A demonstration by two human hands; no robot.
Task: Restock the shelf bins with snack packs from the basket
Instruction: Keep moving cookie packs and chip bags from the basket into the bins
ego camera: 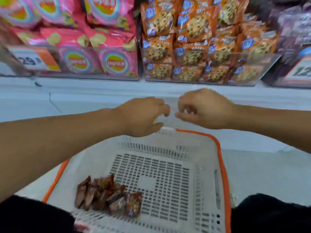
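head view: both hands' loosely curled, empty fingers [165, 110] above basket [223, 165], brown snack packs [107, 194] inside

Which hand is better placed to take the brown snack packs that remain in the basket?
Probably the left hand: the brown snack packs lie on the left of the basket, under its forearm. The right hand is farther away.

Matt plastic basket [168, 145] — glossy foil snack packs [107, 194]

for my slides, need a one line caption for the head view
Both hands, left and right, hover empty above a white basket holding a few brown snack packs, facing full shelf bins.
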